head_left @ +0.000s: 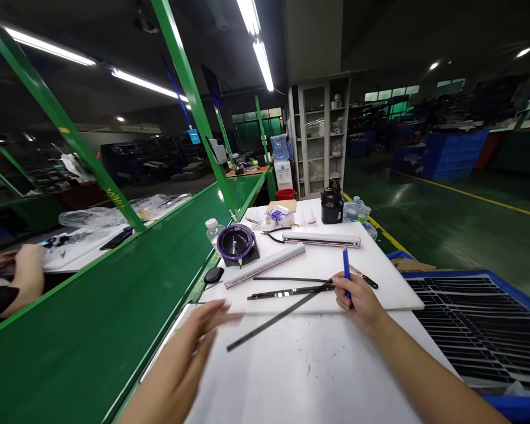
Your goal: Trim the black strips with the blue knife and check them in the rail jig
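Observation:
My right hand [355, 299] is closed around a slim blue pen-shaped tool [346, 265], which points upward. The same fingers pinch the end of a long dark strip [276, 318], which slants down to the left above the white table. My left hand [203, 324], slightly blurred, has its fingers stretched out near that strip's lower end and holds nothing. Just beyond lie a flat black strip [271, 294] with shiny patches and a thinner black strip [291, 280]. Two white train-like bodies, one slanted [265, 266] and one farther back [321, 239], rest on the white board.
A purple-rimmed round device [235, 242] stands at the left beside a bottle [212, 231]. Pliers [276, 235] and a black jug [332, 205] are farther back. Right of the table, a blue-edged crate [490, 274] holds many black strips. A green partition [115, 300] separates another person's arms [29, 271].

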`<action>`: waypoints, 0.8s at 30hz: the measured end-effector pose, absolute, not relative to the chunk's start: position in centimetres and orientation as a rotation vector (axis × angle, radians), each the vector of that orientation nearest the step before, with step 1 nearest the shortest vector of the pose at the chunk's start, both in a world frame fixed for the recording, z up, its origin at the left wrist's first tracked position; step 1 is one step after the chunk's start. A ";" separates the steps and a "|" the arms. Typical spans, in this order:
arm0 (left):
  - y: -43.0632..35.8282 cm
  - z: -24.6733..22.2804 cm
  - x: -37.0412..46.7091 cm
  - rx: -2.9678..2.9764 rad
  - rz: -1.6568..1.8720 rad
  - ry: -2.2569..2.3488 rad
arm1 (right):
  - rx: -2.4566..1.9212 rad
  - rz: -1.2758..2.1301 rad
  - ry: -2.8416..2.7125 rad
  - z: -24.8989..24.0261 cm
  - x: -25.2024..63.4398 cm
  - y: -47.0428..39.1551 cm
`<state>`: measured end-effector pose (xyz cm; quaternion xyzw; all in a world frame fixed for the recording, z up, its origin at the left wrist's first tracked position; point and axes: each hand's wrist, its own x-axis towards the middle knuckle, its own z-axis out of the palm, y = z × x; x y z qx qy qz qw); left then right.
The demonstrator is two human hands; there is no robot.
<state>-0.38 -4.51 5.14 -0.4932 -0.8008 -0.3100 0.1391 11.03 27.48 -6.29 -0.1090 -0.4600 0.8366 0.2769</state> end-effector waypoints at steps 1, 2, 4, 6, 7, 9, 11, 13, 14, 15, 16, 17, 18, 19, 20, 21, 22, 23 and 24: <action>-2.3 5.5 -0.1 -1.546 -0.912 -2.419 | -0.281 2.264 -1.281 -6.4 11.0 27.0; -0.1 5.5 0.1 -1.641 -0.966 -2.534 | -0.266 2.280 -1.330 -6.5 10.9 26.4; 3.7 4.7 0.4 -1.766 -1.228 -2.804 | -0.224 2.302 -1.427 -6.6 10.8 25.1; 6.4 3.1 0.9 -1.759 -1.621 -3.029 | -0.173 2.309 -1.523 -6.6 10.8 24.0; 7.2 2.3 1.2 -1.752 -1.795 -3.096 | -0.147 2.308 -1.567 -6.5 10.8 23.5; 7.9 0.7 1.9 -1.676 -2.129 -3.089 | -0.105 2.298 -1.643 -6.4 10.9 22.7; 7.6 -0.4 2.4 -1.523 -2.452 -2.991 | -0.074 2.274 -1.707 -6.4 10.9 22.2; 6.7 -0.9 2.7 -1.301 -2.763 -2.893 | -0.059 2.240 -1.754 -6.4 11.0 21.9; 6.1 -1.1 2.8 -1.187 -2.909 -2.857 | -0.053 2.226 -1.770 -6.4 11.1 21.8; 5.3 -1.1 2.9 -1.075 -3.044 -2.828 | -0.050 2.211 -1.783 -6.5 11.2 21.8; 4.5 -1.2 3.1 -0.963 -3.170 -2.802 | -0.047 2.193 -1.795 -6.5 11.2 21.7; 3.5 -1.2 3.3 -0.851 -3.292 -2.780 | -0.045 2.168 -1.810 -6.4 11.4 21.8; 2.5 -1.2 3.6 -0.746 -3.407 -2.748 | -0.039 2.137 -1.832 -6.1 11.5 21.8; 1.4 -1.3 4.0 -0.654 -3.502 -2.703 | -0.029 2.104 -1.863 -5.8 11.8 21.8; 0.3 -1.3 4.4 -0.589 -3.574 -2.638 | -0.014 2.072 -1.900 -5.3 12.1 21.7; -0.8 -1.4 5.0 -0.566 -3.617 -2.562 | 0.006 2.050 -1.942 -4.6 12.6 21.5; -2.0 -1.6 5.5 -0.565 -3.625 -2.485 | 0.030 2.038 -1.983 -3.8 13.3 21.3; -3.1 -1.8 6.1 -0.575 -3.602 -2.423 | 0.048 2.022 -2.040 -3.0 14.2 20.9; -4.3 -2.0 6.6 -0.584 -3.561 -2.380 | 0.060 2.004 -2.104 -2.2 15.3 20.4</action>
